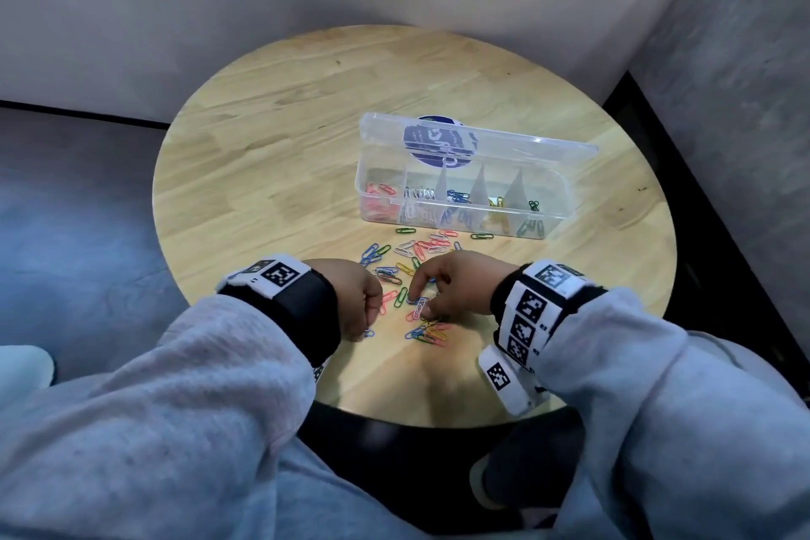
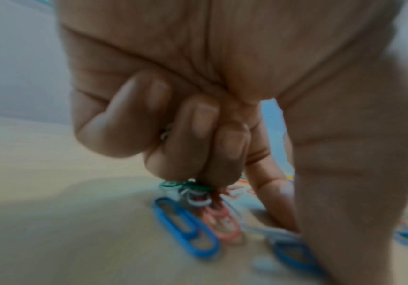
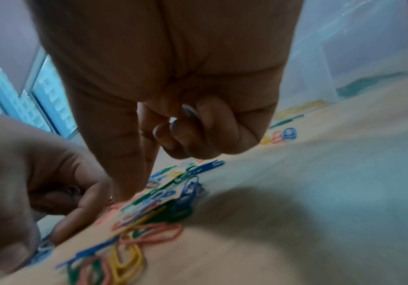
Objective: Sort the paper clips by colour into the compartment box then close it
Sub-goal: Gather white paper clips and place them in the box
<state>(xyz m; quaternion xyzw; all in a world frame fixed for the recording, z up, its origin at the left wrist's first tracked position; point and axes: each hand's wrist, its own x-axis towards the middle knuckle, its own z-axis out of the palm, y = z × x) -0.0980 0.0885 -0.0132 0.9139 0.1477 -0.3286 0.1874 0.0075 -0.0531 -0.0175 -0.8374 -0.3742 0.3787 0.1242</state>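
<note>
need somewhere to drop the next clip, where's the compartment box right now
In the head view the compartment box stands open on the round table, right of centre, just beyond the loose paper clips and both hands, its lid raised at the far side.

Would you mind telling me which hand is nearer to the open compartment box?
Right. The right hand is over the loose clips just in front of the compartment box; the left hand sits further left and further from it.

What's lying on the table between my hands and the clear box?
Loose paper clips of mixed colours on the table, between both hands and the compartment box; the head view shows it.
</note>
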